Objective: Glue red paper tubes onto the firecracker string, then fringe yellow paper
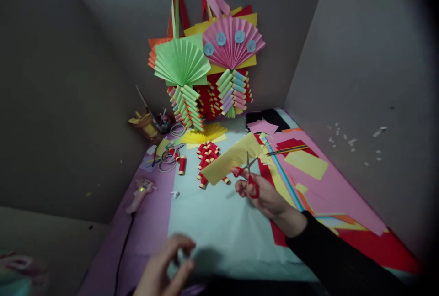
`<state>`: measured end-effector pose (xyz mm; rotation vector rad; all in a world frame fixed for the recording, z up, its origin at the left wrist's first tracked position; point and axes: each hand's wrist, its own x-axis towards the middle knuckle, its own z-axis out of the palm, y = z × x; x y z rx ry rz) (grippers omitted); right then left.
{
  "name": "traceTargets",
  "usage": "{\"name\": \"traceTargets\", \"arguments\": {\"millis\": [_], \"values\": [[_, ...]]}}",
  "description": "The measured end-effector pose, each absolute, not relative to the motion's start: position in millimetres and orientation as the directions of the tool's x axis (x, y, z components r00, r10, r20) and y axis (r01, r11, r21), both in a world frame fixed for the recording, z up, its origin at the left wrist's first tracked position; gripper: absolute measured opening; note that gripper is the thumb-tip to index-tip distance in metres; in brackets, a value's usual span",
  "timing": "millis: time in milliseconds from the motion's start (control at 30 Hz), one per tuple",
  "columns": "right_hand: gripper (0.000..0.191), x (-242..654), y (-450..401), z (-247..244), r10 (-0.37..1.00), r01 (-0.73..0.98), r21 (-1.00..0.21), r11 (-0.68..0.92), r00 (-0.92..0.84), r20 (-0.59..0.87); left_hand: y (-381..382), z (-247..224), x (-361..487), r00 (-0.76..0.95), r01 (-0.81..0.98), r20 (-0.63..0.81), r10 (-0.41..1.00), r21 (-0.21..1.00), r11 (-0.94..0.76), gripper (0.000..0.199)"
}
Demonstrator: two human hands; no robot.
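My right hand [262, 195] has its fingers in the red handles of a pair of scissors [253, 182], whose blades point up and stand apart. Just behind the blades is a yellow paper strip [226, 159] with one edge cut into a fringe; whether the hand touches it I cannot tell. Low in the view, my left hand [171, 264] is slightly blurred, its thumb and fingers curved and apart with nothing between them. Beyond the strip, a cluster of red paper rolls with yellow ends [206, 156] lies below a folded yellow paper fan [206, 134].
A pink glue gun [140, 193] with a lit light and black cord lies at the left. Coloured sheets, including pink paper [343, 195], cover the right side. A green fan [181, 63] and a pink fan [233, 42] hang at the back wall. Tape rolls [168, 161] lie left of centre.
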<state>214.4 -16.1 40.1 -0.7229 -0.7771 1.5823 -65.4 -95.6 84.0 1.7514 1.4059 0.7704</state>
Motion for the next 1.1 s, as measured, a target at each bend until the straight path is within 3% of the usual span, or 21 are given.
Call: {"name": "traceTargets", "arguments": {"millis": [67, 133, 200, 300, 400, 467, 567, 733, 867, 1033, 1100], "values": [[0.047, 217, -13, 36, 0.996, -0.616, -0.785, -0.064, -0.084, -0.015, -55, 85, -33, 0.144, 0.383, -0.001, 0.990, 0.922, -0.055, 0.033], [0.048, 223, -9, 36, 0.999, -0.650, -0.759, -0.038, -0.044, -0.012, -14, 87, 7, 0.049, 0.178, -0.022, 0.999, 0.984, 0.013, 0.057], [0.047, 228, -6, 39, 1.000, -0.670, -0.742, -0.016, -0.018, -0.006, 18, 88, 44, 0.169, -0.038, -0.097, 0.981, 0.994, 0.105, 0.066], [0.048, 232, -6, 45, 1.000, -0.654, -0.756, 0.015, -0.006, 0.025, 44, 83, 81, 0.384, -0.203, -0.034, 0.923, 0.972, 0.120, 0.062], [0.048, 229, -8, 45, 0.999, -0.632, -0.775, 0.013, -0.032, 0.043, 51, 68, 93, 0.398, -0.205, 0.029, 0.917, 0.977, 0.058, 0.047], [0.047, 225, -9, 40, 0.997, -0.636, -0.772, 0.011, -0.049, 0.055, 53, 55, 92, 0.313, -0.163, 0.036, 0.949, 0.987, 0.016, 0.038], [0.050, 220, -6, 31, 0.996, -0.610, -0.792, 0.003, -0.066, 0.055, 61, 40, 84, 0.166, -0.086, -0.028, 0.986, 0.995, 0.043, 0.030], [0.059, 218, 2, 24, 1.000, -0.563, -0.826, -0.018, -0.021, -0.008, 73, 32, 79, 0.110, -0.128, -0.175, 0.978, 0.974, 0.189, 0.027], [0.059, 221, 8, 25, 0.998, -0.539, -0.841, -0.051, 0.002, -0.062, 73, 26, 78, 0.142, -0.141, -0.199, 0.970, 0.966, 0.218, 0.029], [0.049, 224, 9, 27, 0.999, -0.587, -0.809, -0.023, 0.018, -0.042, 70, 20, 74, 0.261, -0.295, -0.056, 0.964, 0.946, 0.135, 0.044], [0.052, 223, 9, 26, 1.000, -0.586, -0.811, -0.010, 0.009, -0.019, 68, 23, 73, 0.316, -0.277, -0.018, 0.949, 0.955, 0.110, 0.047]]}}
